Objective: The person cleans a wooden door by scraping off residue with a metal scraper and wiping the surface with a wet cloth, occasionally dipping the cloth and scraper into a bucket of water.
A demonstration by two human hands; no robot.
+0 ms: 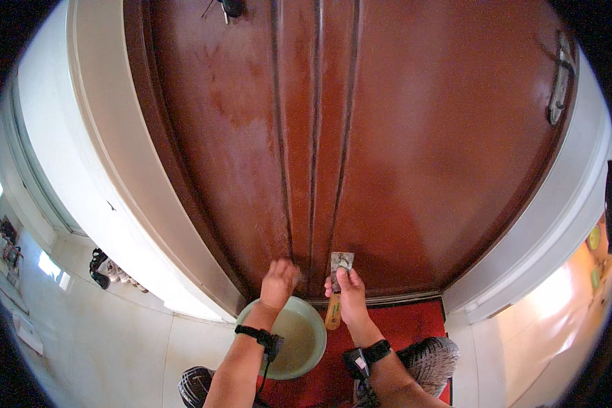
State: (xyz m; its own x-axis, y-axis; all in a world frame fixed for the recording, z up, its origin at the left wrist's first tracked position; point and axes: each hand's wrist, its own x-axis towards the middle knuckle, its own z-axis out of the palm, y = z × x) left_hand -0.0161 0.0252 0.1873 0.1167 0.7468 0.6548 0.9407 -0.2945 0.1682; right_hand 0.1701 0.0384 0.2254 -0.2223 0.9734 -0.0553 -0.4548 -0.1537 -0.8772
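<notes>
My right hand [351,293] grips a putty knife [333,310] by its metal neck. Its flat blade [342,259] is smeared and points up, while the wooden handle hangs down. My left hand [279,283], blurred with fingers curled, is at the lower part of a reddish-brown door [387,153], beside its vertical grooves. Whether those fingers hold or touch anything is unclear. Below the left forearm stands a pale green basin [320,336] containing cloudy liquid. Patchy streaks mark the left side of the door.
A red mat [408,321] lies under the basin, up to the door's sill. Pale door frames curve along the left [132,168] and right [530,214]. A metal handle [558,86] projects at upper right. Shoes [113,270] sit on the tiled floor at left.
</notes>
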